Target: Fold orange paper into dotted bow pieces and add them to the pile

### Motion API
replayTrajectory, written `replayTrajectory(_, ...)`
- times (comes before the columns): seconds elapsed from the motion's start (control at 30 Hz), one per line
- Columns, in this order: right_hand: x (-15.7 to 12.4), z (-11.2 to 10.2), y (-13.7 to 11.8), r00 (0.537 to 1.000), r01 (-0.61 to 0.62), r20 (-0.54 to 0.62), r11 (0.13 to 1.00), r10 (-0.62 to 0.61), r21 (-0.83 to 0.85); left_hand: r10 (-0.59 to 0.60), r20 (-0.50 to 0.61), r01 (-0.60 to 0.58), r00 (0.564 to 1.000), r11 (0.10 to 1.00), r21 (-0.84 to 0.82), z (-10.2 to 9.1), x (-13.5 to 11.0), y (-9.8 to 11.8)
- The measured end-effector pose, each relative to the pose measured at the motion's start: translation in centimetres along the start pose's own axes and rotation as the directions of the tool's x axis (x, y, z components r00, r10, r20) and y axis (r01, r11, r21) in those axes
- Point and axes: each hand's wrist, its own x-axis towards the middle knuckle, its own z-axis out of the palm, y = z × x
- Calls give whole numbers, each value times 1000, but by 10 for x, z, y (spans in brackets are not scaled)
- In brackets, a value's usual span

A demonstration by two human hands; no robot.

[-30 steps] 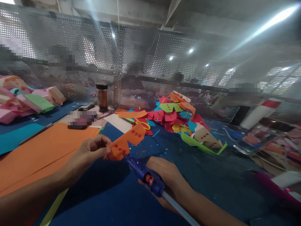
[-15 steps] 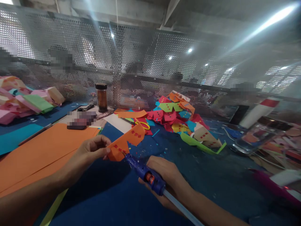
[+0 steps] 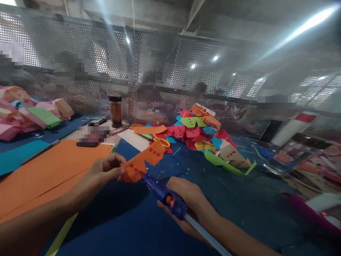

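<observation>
My left hand [image 3: 102, 174] pinches the lower end of an orange paper cut-out [image 3: 142, 160] with small red squares on it, holding it above the blue table top [image 3: 128, 220]. My right hand [image 3: 190, 201] is wrapped round a blue glue gun [image 3: 165, 196] with a clear glue stick sticking out of its back. The gun's nozzle touches the lower edge of the orange cut-out, just right of my left thumb.
A heap of coloured paper pieces [image 3: 202, 131] lies behind, with yellow-handled scissors [image 3: 162, 141]. Orange sheets [image 3: 48, 167] cover the left; folded pink and green paper [image 3: 32, 115] sits far left. A brown jar [image 3: 116, 110] stands by the perforated metal screen [image 3: 170, 71]. A glass jar [image 3: 295, 154] lies right.
The glue gun's nozzle has crept slightly right along the cut-out's lower edge. Both hands otherwise stay in place.
</observation>
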Motion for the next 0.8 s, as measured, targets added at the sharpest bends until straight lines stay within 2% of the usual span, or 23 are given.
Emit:
replayTrajectory(0.6,2,-2,-3,1000,-14,-13,1000,14,-16,18,20,-18,1000,1000,3,-1,-1,-2)
replayTrajectory(0.8,-1,5,6,998,34,-46,999,-35,-19,29,3,-29,1000,1000,-11,0,1,-1)
